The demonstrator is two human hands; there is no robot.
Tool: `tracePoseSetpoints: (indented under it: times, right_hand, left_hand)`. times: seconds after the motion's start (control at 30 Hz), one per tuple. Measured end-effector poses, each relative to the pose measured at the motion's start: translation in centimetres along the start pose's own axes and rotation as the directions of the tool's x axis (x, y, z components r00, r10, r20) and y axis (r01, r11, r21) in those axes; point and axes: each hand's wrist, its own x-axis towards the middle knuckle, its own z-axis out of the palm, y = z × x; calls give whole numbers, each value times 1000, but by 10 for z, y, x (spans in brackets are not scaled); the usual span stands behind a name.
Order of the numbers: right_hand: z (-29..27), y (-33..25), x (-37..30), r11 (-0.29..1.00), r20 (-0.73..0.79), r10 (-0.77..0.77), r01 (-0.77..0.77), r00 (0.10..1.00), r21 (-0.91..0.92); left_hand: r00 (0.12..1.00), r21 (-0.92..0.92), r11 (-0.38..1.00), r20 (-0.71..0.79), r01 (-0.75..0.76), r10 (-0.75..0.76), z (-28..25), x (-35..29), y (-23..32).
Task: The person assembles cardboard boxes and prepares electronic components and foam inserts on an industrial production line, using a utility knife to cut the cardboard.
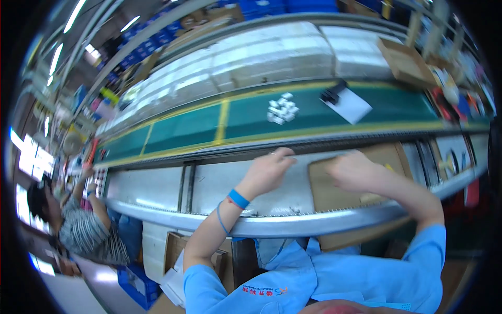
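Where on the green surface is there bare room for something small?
On the green surface, one bare patch lies between the two yellow stripes; another between the right stripe and the white pieces; a third right of the white sheet. It is crowded where the black object meets the sheet. Nearer, the right hand covers part of the cardboard.

Small parts (pixel 282 108) on belt (pixel 185 125), paper (pixel 354 107) to their right (same belt), cardboard (pixel 327 196) before it

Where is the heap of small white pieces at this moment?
In the head view, the heap of small white pieces lies slightly right of centre on the yellow-edged green belt, beyond the left hand and left of the flat white sheet.
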Motion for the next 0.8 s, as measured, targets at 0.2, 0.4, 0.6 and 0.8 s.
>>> tracePoseSetpoints:
  times: [0.2, 0.4, 0.6, 0.8]
  right_hand:
    - [36, 35, -20, 946, -63, 128, -102, 990, 309]
    - [63, 49, -12, 915, -267, 78, 36, 961, 401]
    - [72, 48, -14, 869, -161, 48, 38, 986, 493]
    - [77, 45, -12, 795, -90, 28, 33, 996, 605]
  left_hand:
    - [981, -18, 983, 61, -183, 184, 2, 11, 11]
    - [967, -23, 980, 157, -198, 200, 27, 3, 20]
    - [982, -90, 996, 191, 3, 14, 26, -4, 12]
    - [963, -194, 978, 268, 74, -20, 25, -6, 4]
